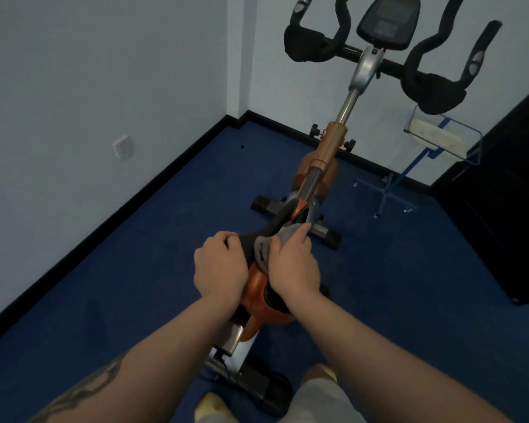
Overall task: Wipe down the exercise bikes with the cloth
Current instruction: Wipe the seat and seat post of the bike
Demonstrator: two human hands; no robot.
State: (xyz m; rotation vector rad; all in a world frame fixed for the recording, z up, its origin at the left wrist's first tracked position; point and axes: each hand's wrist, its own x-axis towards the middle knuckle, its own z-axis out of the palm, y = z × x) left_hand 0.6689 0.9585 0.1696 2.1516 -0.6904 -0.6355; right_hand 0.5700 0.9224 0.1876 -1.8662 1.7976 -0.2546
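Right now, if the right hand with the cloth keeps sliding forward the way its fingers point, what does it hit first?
Probably the seat post just beyond the saddle's nose; the right hand points the cloth that way, though depth is unclear.

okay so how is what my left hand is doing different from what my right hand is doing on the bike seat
The left hand holds no cloth and grips the seat directly; the right hand holds the grey cloth against it. The left hand's fingers curl over the seat's left edge; the right hand's forefinger points forward. Both are on the saddle.
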